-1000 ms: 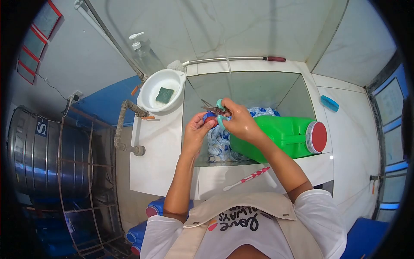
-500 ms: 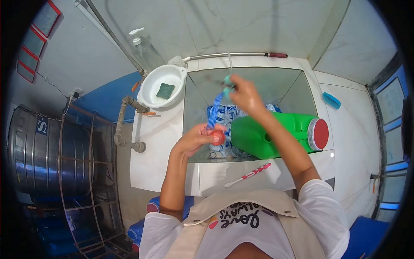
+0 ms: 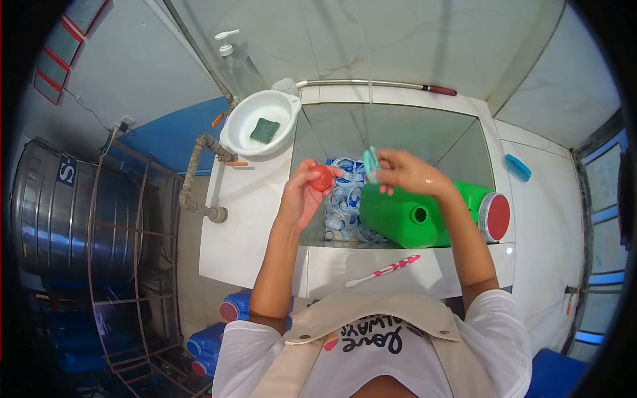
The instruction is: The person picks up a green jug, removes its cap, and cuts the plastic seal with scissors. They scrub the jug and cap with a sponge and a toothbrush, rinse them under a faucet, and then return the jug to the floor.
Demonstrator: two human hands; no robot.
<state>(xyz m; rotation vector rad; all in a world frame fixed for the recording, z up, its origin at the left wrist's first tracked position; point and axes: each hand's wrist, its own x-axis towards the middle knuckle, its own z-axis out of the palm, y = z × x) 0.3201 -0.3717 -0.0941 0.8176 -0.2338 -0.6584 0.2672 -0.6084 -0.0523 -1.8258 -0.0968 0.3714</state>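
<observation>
Your left hand (image 3: 302, 192) pinched a red cap (image 3: 322, 178) between thumb and fingers, holding it up over the left part of the sink (image 3: 458, 149). Your right hand (image 3: 411, 174) gripped teal-handled scissors (image 3: 371, 166) by the handles, with thumb and fingers closed round them; the blades were too indistinct to tell whether they were apart or together. The scissors and the cap were near each other but not touching. Below them, a heap of clear and blue plastic pieces (image 3: 342, 205) lay in the sink, and beside it a green jug (image 3: 398, 222) lay on its side under your right forearm, its red lid (image 3: 497, 217) facing right. Nearest your body, a pink-and-white toothbrush (image 3: 383, 270) rested on the counter (image 3: 249, 245); left of the sink stood a white basin (image 3: 231, 129) with a green sponge (image 3: 265, 131) in it.
</observation>
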